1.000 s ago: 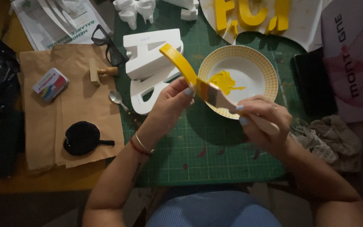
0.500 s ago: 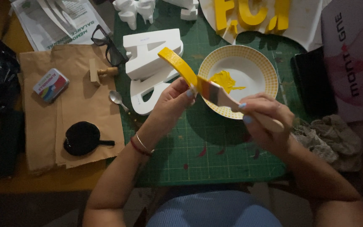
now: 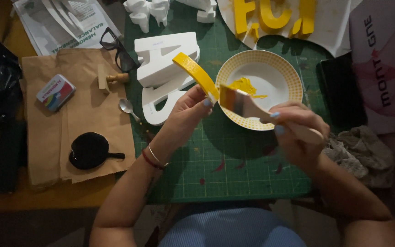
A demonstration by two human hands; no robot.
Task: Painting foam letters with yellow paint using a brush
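Your left hand grips the yellow piece; your right hand clasps the brush, bristles touching it above the plate.

Both hands raised, left hand fingers pinched, right hand curled in fist grip, wrists bent.

one plate, one brush, one spoon
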